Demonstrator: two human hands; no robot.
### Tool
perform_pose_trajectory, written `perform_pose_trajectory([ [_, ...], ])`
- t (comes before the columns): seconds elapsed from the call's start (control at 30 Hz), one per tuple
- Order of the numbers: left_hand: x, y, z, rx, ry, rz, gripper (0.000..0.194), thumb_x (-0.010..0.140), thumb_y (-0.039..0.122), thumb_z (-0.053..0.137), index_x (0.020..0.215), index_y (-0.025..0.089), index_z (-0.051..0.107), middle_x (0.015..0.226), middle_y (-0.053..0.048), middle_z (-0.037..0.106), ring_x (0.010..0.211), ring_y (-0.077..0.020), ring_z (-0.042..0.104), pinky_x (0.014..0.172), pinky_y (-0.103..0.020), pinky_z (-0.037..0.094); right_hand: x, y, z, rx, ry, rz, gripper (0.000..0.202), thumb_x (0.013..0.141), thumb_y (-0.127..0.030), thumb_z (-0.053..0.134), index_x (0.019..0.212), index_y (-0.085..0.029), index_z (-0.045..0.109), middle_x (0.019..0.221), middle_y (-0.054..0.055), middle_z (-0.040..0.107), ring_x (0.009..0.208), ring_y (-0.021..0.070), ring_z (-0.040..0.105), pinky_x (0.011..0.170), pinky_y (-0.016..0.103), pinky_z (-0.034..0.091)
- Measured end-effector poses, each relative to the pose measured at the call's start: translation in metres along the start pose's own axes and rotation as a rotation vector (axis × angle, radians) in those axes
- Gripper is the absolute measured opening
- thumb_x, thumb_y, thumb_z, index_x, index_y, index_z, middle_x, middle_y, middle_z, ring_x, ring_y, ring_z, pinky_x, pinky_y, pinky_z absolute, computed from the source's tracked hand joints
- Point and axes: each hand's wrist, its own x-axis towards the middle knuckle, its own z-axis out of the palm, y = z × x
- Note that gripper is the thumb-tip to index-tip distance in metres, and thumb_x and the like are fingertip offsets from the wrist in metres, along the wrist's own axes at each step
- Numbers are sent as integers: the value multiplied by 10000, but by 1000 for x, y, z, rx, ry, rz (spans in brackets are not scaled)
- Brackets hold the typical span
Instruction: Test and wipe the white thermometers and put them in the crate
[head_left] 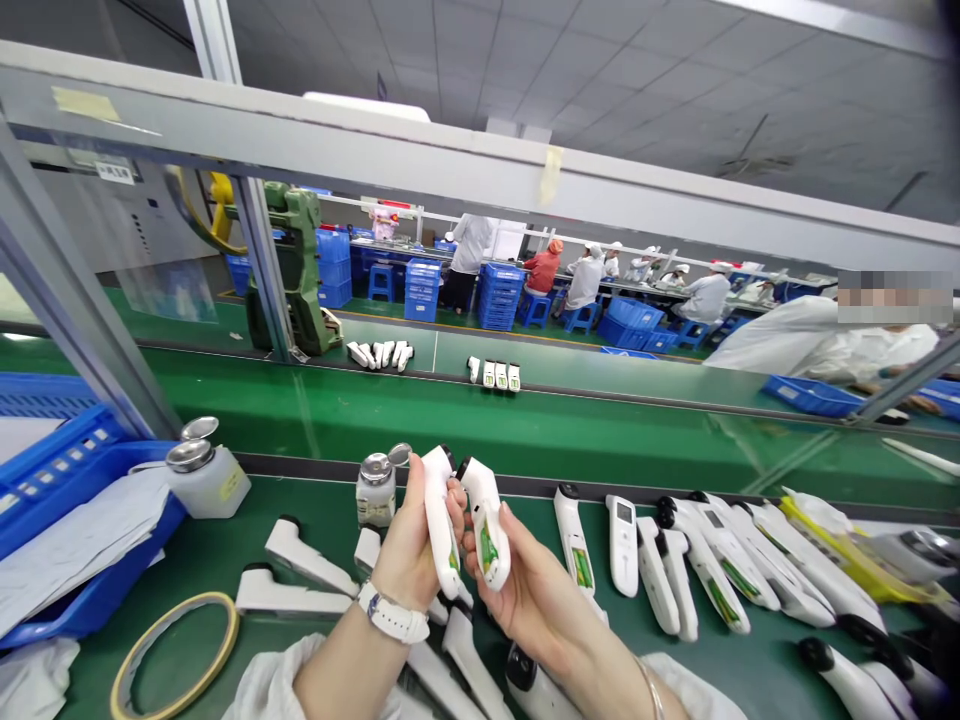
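Note:
In the middle of the head view, my left hand [412,540] grips a white infrared thermometer [440,515] with a black tip, held nearly upright. Beside it, my right hand [525,590] has its fingers around a second infrared thermometer [484,520], whose open handle shows green batteries. The two thermometers are side by side, their heads close together; I cannot tell whether they touch. Below and around my wrists lie more white thermometers [307,555], some partly hidden by my arms. A row of others [622,545] lies to the right, several with green batteries showing.
Left are a blue basket [161,530] with papers, a tape roll [124,670] and a dispenser bottle [217,485]. Another bottle [375,495] stands behind my left hand. A yellow tray [840,560] lies right. Beyond the green conveyor [360,410] and metal frame, people work near blue crates.

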Motion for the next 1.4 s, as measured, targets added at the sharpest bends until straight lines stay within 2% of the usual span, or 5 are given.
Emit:
perform_pose_trajectory([
  [0.3, 1, 3, -6, 58, -46, 3, 405, 832, 501, 483, 769, 106, 547, 562, 8, 496, 405, -73, 499, 385, -189, 454, -8, 3, 1, -23, 25, -62, 191, 759, -211, 653, 927, -120, 665, 755, 44, 692, 643, 129, 628, 610, 232, 492],
  [0.8, -26, -4, 4, 39, -461, 156, 521, 896, 452, 325, 1305, 149, 435, 732, -38, 584, 620, -149, 565, 525, -272, 502, -24, 1, 3, 60, -197, -114, 360, 724, -260, 585, 1048, -120, 655, 734, 50, 621, 569, 112, 510, 571, 248, 433],
  [1.03, -24, -4, -3, 220, -358, 230, 280, 801, 378, 590, 872, 112, 639, 679, -35, 594, 611, -94, 573, 622, -184, 494, -28, 0, 6, -106, -79, -261, 243, 831, -369, 595, 1001, -199, 629, 855, 30, 592, 722, 133, 537, 682, 261, 463],
  [1.2, -29, -6, 6, 342, -277, 366, 425, 824, 188, 566, 1227, 269, 457, 982, -41, 617, 913, -178, 607, 858, -334, 470, -26, -3, 2, -341, -69, -380, 406, 738, -258, 728, 1096, -268, 539, 837, -21, 600, 680, 101, 553, 632, 205, 468],
  [1.4, -33, -5, 14, 156, -342, 211, 556, 891, 407, 397, 1401, 262, 231, 1166, -120, 566, 1102, -279, 536, 940, -481, 390, -27, -6, -4, -467, -19, -433, 557, 796, -284, 668, 1289, -340, 416, 1337, 13, 514, 1235, 214, 446, 1019, 364, 365],
])
